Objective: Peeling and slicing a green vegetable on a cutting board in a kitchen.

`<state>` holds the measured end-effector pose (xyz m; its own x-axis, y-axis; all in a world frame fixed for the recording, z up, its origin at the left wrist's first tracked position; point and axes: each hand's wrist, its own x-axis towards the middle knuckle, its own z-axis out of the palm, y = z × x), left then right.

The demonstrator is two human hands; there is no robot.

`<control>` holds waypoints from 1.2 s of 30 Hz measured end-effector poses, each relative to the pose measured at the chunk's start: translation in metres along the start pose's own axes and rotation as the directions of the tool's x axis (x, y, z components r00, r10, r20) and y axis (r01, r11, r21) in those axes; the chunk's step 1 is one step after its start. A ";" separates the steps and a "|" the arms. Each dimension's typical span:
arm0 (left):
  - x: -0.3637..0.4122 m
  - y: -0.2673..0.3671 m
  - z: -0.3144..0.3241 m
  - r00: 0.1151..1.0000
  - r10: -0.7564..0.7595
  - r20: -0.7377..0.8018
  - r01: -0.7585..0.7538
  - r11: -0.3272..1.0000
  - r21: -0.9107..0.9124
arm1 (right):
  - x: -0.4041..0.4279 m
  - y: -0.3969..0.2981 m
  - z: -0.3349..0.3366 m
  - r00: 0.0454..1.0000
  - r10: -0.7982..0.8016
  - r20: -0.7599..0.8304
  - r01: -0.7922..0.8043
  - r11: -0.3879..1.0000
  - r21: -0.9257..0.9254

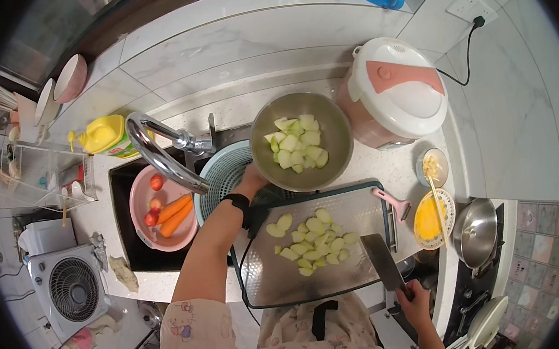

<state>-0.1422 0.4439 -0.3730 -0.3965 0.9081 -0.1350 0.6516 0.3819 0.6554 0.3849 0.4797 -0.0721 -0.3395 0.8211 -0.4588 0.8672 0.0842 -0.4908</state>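
My left hand (pixel 254 177) is at the left rim of a steel bowl (pixel 269 173), gripping its side; the fingers are hidden beneath the bowl. Pale green vegetable chunks (pixel 296 141) lie in the bowl. In my right hand (pixel 416 301) is the handle of a cleaver (pixel 384 262), its blade tip over the right side of a metal cutting board (pixel 267 274). Thin slices of a pale green vegetable (pixel 316 240) are spread on the board. A blue-green plastic colander (pixel 215 172) sits in the sink under my left forearm.
A pink basin (pixel 137 210) with carrots (pixel 177 214) and red round produce stands in the sink (pixel 122 236), below a curved faucet (pixel 160 159). Rightward are a rice cooker (pixel 396 91), pink peeler (pixel 394 204), minced-food bowl (pixel 431 165), plate of beaten egg (pixel 431 221) with chopsticks, and steel pan (pixel 476 233).
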 end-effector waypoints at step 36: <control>-0.175 0.132 -0.085 0.882 -0.257 -0.396 0.130 0.939 -0.319 | 0.050 0.000 0.077 0.997 0.050 0.065 -0.061 0.982 0.180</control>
<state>-0.0417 0.3210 -0.1995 -0.7728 0.6347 0.0070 0.3542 0.4220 0.8345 0.3397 0.4776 -0.1521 -0.3186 0.7857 -0.5302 0.8064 -0.0693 -0.5873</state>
